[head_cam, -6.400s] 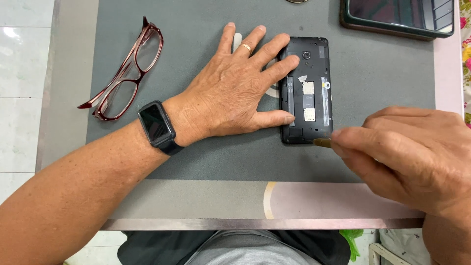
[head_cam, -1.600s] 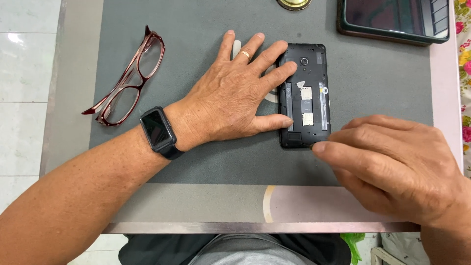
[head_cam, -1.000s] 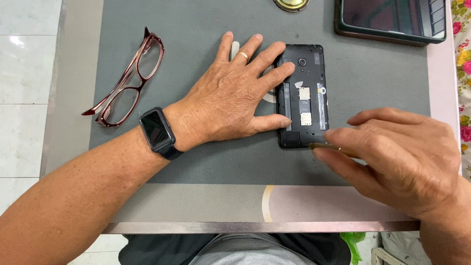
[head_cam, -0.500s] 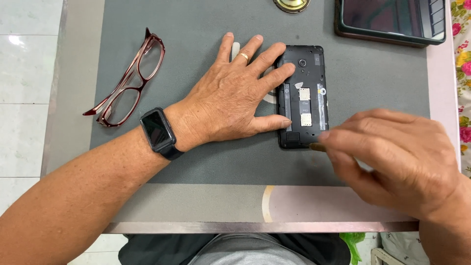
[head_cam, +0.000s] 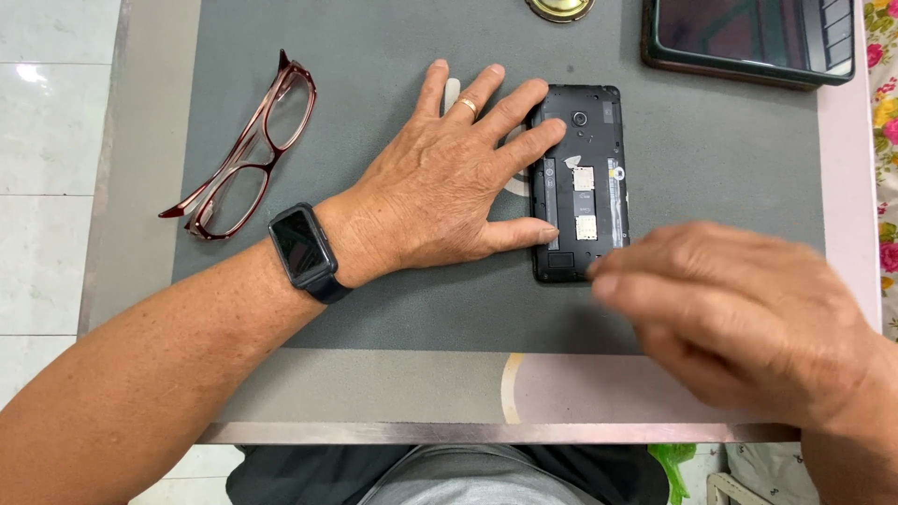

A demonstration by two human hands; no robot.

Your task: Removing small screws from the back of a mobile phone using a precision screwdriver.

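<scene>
Phone (head_cam: 580, 182) with back cover off, lying face down on the grey mat toward the far right of the worktop, inner parts bare. Looks light, stiff and slick-edged, fragile inside; best gripped by the long side edges. Left hand (head_cam: 449, 192) spread flat, fingers wide, pressing on the phone's left edge, grasping nothing. Right hand (head_cam: 730, 318) blurred at the phone's near corner, fingers pinched together; cannot tell whether anything is held.

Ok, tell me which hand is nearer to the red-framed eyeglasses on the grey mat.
Left. The left hand lies flat just right of the red-framed eyeglasses, fingers on the opened black phone. The right hand is farther right, beyond the phone's lower corner.
</scene>
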